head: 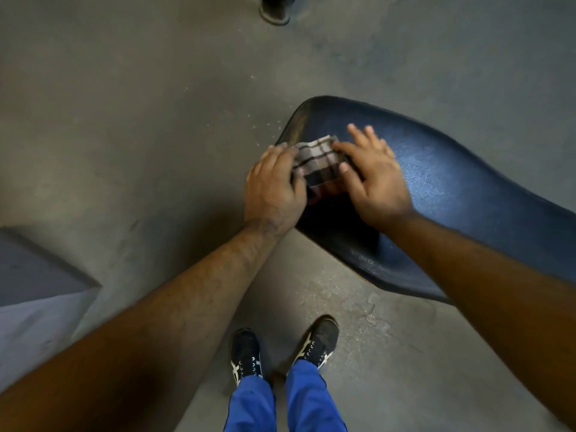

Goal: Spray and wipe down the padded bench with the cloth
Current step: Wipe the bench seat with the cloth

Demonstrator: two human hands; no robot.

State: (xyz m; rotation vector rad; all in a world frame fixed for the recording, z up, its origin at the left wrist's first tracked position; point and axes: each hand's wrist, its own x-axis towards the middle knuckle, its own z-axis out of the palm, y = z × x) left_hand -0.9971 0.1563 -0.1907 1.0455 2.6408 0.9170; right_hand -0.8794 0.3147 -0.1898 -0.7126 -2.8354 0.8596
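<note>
Blue trousers (274, 400) and dark shoes (318, 341) stand nearest me on the concrete floor (124, 120). On the padded counter (452, 188), my left hand (274, 188) grips the checked cloth (321, 163); my right hand (374, 176) presses it, fingers spread flat.

Dark padded bench (452, 182) on grey floor (124, 120) — plaid cloth (318, 162) atop, apparently folded.
</note>
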